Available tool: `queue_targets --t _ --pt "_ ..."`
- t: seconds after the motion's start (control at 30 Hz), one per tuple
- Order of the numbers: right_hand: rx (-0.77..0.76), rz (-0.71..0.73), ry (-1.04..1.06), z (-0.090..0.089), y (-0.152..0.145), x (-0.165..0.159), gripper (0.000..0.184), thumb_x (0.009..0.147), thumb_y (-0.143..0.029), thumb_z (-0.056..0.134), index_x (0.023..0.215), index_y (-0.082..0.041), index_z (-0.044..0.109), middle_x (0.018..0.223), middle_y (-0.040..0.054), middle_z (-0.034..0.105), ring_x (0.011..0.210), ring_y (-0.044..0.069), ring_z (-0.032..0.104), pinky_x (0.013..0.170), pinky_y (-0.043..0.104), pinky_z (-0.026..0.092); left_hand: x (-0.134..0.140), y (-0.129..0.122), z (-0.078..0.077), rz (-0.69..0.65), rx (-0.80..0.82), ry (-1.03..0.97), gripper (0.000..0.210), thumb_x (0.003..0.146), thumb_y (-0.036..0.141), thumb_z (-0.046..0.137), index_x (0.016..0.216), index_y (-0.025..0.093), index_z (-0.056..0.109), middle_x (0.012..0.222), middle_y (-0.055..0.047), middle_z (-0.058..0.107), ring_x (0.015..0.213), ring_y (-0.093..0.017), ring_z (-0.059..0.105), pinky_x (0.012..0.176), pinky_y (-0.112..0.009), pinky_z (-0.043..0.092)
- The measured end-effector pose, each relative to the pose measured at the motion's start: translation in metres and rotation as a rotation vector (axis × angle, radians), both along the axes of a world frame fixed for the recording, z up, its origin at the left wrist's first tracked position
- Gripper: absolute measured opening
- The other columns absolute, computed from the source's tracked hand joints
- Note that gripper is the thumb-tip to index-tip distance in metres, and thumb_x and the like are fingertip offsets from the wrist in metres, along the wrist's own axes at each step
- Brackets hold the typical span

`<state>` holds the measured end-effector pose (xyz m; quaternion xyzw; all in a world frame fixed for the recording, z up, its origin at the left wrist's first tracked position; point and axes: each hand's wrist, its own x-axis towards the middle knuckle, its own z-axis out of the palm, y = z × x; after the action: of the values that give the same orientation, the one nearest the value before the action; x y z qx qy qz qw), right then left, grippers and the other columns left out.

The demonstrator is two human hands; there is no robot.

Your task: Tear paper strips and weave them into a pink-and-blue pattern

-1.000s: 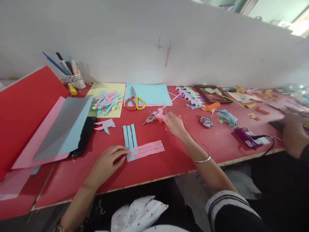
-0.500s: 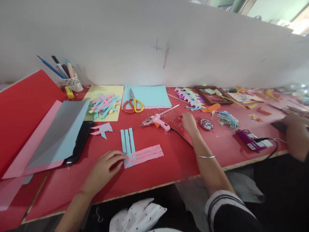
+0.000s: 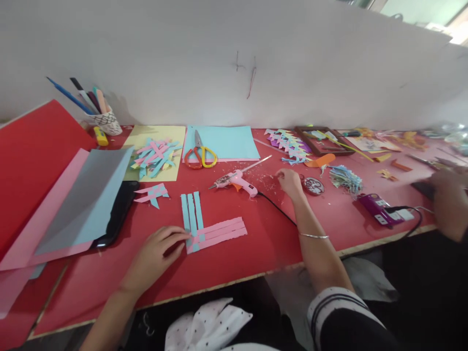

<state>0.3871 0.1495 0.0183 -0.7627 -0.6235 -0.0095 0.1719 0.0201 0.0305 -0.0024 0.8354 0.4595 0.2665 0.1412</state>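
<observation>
Pink and light-blue paper strips (image 3: 223,231), interwoven at one corner, lie flat on the red table. The blue strips point away from me and the pink ones to the right. My left hand (image 3: 159,251) holds the woven corner at its left edge with its fingertips. Between the glue gun and a round brown-rimmed piece (image 3: 313,186), my right hand (image 3: 291,184) is low over the table, fingers drawn together; whether anything is in them is hidden. The pink glue gun (image 3: 237,182), a glue stick in its back, lies beyond the strips. A small woven paper piece (image 3: 154,194) lies left of them.
Scissors (image 3: 199,153) rest on blue paper (image 3: 228,141). Loose strips (image 3: 155,158) are piled on a yellow sheet. Large coloured sheets (image 3: 86,200) overlap a black object at left. The gun's cord (image 3: 276,208) runs under my right arm. Another person's hand (image 3: 451,200) is at far right.
My right hand has shifted slightly to the right, and its fingers now point more to the left. My left hand stays at the woven corner. The view has tilted a little.
</observation>
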Motion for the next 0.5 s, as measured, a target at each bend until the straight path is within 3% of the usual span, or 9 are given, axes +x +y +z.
queue_targets --t 0.27,0.5 --pt "0.008 0.009 0.103 0.003 0.001 0.007 0.020 0.065 -0.006 0.044 0.070 -0.018 0.060 0.069 0.0024 0.062 0.065 0.015 0.056 0.065 0.025 0.043 0.000 0.000 0.000 0.000 -0.014 -0.007 0.030 0.083 0.032 0.038 0.083 0.024 0.066 0.083 -0.002 0.066 0.078 -0.014 0.062 0.071 -0.023 0.050" --pt "0.184 -0.192 0.063 0.023 -0.013 0.063 0.022 0.066 -0.009 0.039 0.075 -0.013 0.059 0.068 0.0062 0.059 0.064 0.017 0.053 0.066 0.030 0.043 -0.002 -0.001 -0.003 0.009 -0.038 -0.006 0.031 0.084 0.034 0.037 0.083 0.025 0.066 0.085 -0.003 0.066 0.079 -0.015 0.061 0.071 -0.025 0.049"
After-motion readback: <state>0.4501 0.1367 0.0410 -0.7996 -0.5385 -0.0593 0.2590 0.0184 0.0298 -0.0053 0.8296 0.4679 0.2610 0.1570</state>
